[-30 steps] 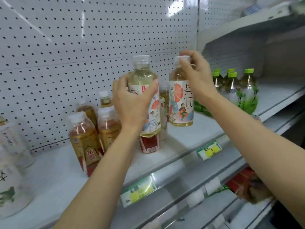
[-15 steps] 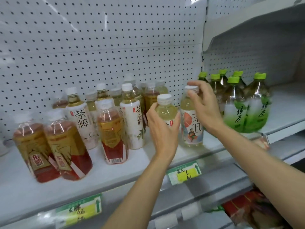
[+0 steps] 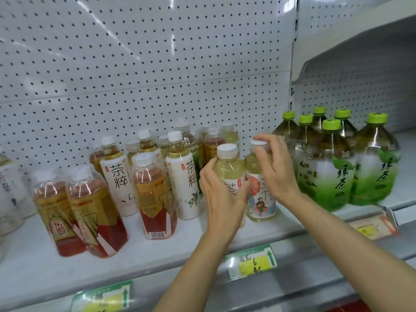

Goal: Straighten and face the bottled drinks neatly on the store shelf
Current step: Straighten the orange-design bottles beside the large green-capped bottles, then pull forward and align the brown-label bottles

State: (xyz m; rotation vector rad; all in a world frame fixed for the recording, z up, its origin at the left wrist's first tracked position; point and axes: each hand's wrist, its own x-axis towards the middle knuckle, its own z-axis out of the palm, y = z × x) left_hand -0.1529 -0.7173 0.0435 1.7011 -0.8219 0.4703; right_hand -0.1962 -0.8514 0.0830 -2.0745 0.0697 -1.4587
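1. A white pegboard wall (image 3: 146,64) rises behind and above both hands.
2. A green and yellow price tag (image 3: 252,262) sits on the rail under the hands.
3. Another price tag (image 3: 104,298) lies lower left of the hands.
4. A blurred red and yellow tag (image 3: 374,226) sits right of the hands.

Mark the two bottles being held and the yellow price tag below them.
Pale yellow bottle (image 3: 227,170), head view, clear shoulder above the label.
Grapefruit-label bottle (image 3: 261,199), head view, label front.
Yellow price tag (image 3: 253,265), head view, handwritten middle.
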